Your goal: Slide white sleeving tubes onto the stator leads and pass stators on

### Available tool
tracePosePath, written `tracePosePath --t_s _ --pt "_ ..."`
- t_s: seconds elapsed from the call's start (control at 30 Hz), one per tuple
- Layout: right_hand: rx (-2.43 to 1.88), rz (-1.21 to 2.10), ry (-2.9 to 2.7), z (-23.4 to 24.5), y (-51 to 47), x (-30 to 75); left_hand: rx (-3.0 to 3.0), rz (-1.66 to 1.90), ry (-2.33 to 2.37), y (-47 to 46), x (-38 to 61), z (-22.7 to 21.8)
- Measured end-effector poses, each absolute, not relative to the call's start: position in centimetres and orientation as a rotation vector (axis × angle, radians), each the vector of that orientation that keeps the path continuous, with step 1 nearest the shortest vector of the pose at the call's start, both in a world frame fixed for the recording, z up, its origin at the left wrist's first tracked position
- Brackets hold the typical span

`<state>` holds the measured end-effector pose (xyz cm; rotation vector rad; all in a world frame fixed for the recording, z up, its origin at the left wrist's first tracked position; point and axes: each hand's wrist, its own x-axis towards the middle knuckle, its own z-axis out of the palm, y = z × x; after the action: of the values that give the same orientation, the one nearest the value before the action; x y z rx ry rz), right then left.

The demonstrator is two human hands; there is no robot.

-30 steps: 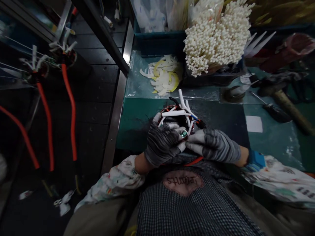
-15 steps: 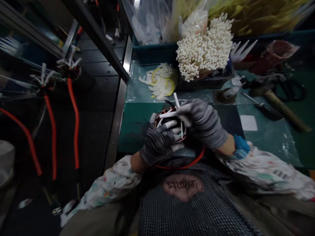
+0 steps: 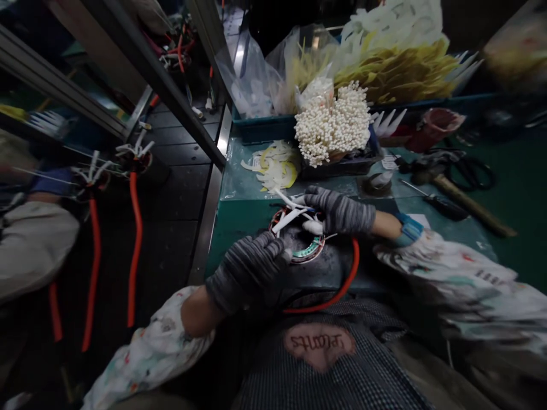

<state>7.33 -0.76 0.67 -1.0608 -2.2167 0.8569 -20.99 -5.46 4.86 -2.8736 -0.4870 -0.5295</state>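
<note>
A round motor stator (image 3: 308, 250) with copper windings and green-white lacing lies in front of me. White insulating sleeves (image 3: 287, 220) cover wires rising from its far side, and a red-orange cable (image 3: 355, 272) curves from its right towards my apron. My left hand (image 3: 250, 270), in a grey striped glove, is closed at the stator's left edge, its fingertips at the lower end of one white sleeve. From the right, my gloved right hand (image 3: 339, 213) grips the sleeved wires between thumb and fingers. Its fingers partly hide the wire ends.
Behind the stator stands a bundle of white tubes (image 3: 333, 122) in a dark box. Yellow-white strips (image 3: 277, 166) lie left of it. A hammer (image 3: 465, 202), a screwdriver (image 3: 440, 204) and scissors (image 3: 474, 171) rest at right. Red-cabled stators (image 3: 137, 156) and another person's sleeve (image 3: 36, 242) are at left.
My left hand has drawn back from over the stator to its left edge, uncovering the windings. My right hand has shifted onto the sleeved wires at the far side. The head view has tilted up.
</note>
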Motion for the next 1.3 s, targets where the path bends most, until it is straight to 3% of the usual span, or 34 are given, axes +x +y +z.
tracePosePath --t_s 0.13,0.3,0.43,0.5,0.7,0.97,1.13,1.3 --pt "-0.939 1.188 -2.019 0.4 1.0 7.3 -2.766 -0.612 -0.543 -6.2 -20.9 4.3" --pt "-1.372 0.866 -1.366 -1.4 -5.7 6.0 -2.782 -0.714 -0.665 -6.4 -20.4 1.5" --pt "-1.372 1.186 -1.258 -2.2 -12.7 6.5 -2.847 -0.921 -0.611 -5.4 -20.0 -0.4" --pt "-1.387 1.186 -1.279 -2.7 -13.6 7.5 -2.847 -0.988 -0.662 -5.4 -19.6 -0.7" --pt "-1.558 0.463 -1.769 -3.7 -7.0 9.8 -2.673 -1.057 -0.927 -7.6 -16.9 -0.8" --pt "-1.621 -0.140 -1.663 1.1 -0.8 9.6 -2.618 -1.095 -0.984 -7.8 -16.2 -1.8" --pt "-1.640 -0.199 -1.693 3.0 2.1 9.0 -2.604 -1.095 -0.970 -7.6 -16.5 -2.2" --pt "-1.498 -0.050 -1.691 3.7 1.4 8.5 -2.610 -1.081 -0.955 -7.6 -16.5 -2.2"
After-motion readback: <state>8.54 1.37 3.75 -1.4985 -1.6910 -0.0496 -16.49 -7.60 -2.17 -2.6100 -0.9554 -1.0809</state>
